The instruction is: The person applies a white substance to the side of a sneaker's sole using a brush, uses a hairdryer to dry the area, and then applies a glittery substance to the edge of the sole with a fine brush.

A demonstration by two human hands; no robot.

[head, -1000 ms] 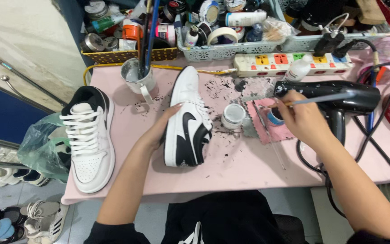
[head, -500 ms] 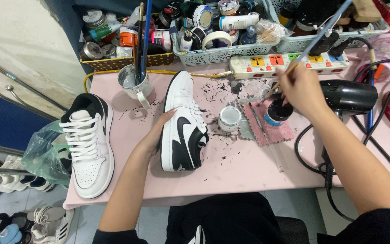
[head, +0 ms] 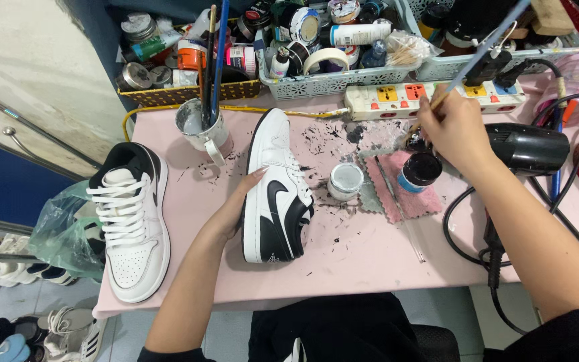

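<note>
My left hand (head: 232, 211) rests flat against the side of a white-and-black sneaker (head: 275, 188) lying on the pink table (head: 343, 261). My right hand (head: 454, 127) holds a thin paintbrush (head: 480, 53), its tip down at a small dark pot by the open jar of black paint (head: 420, 171). The jar stands on a pink cloth (head: 400, 191). A white jar lid (head: 345, 179) lies between the shoe and the cloth.
A second white-and-black sneaker (head: 132, 218) lies at the table's left edge. A metal cup of brushes (head: 199, 124), baskets of paint jars (head: 330, 40), a power strip (head: 430, 97) and a black hair dryer (head: 527, 147) with cables crowd the back and right.
My right hand lifted from low over the cloth, tipped the brush upright and brought it to the pots behind the cloth. My left hand stayed on the sneaker.
</note>
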